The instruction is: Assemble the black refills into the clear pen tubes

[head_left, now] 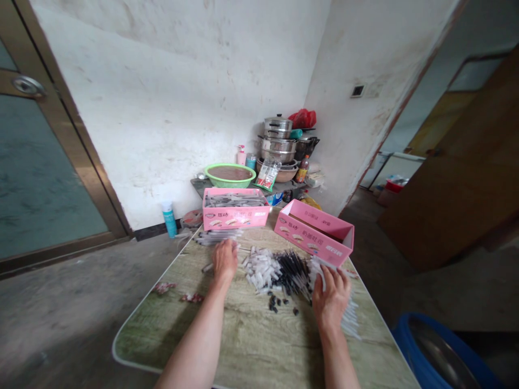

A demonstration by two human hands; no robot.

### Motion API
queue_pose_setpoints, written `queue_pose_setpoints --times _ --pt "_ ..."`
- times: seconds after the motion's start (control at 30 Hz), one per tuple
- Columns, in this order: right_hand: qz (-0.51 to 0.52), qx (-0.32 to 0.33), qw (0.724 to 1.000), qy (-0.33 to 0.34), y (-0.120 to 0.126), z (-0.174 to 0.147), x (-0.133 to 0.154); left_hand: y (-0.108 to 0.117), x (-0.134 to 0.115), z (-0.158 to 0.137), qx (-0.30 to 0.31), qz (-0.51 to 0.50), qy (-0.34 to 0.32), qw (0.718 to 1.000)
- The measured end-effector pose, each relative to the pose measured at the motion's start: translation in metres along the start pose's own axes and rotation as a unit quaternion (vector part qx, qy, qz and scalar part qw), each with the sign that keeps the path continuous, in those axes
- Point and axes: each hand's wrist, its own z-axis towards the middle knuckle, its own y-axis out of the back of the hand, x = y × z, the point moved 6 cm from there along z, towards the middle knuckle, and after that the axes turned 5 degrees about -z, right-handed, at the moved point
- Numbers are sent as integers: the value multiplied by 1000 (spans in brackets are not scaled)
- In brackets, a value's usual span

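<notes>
My left hand (225, 261) is closed near the bundle of finished-looking pens (219, 236), its fingertips pinched on something I cannot make out. A short grey-tipped tube (207, 267) shows at its left side. My right hand (332, 296) reaches over clear plastic tubes (349, 319), with thumb and fingers apart and fingertips at a whitish pile (317, 266). Between the hands lie white pen caps (260, 268) and a heap of black-ended refills (292, 269). Several small black plugs (274, 302) are scattered in front of them.
A pink box (235, 220) full of pens stands at the table's back edge, and a second pink box (312, 237) sits angled at right. Behind are a green basin (230, 183) and stacked pots (279, 148). A blue tub (430, 351) stands on the floor at right.
</notes>
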Motion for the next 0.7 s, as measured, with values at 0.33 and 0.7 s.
queue_pose_setpoints --times 0.33,0.7 --pt "176 94 973 119 4 -5 81 -8 -12 0 -97 -633 70 765" --pt "176 163 964 113 -8 -11 89 -41 -42 -20 50 -701 132 699"
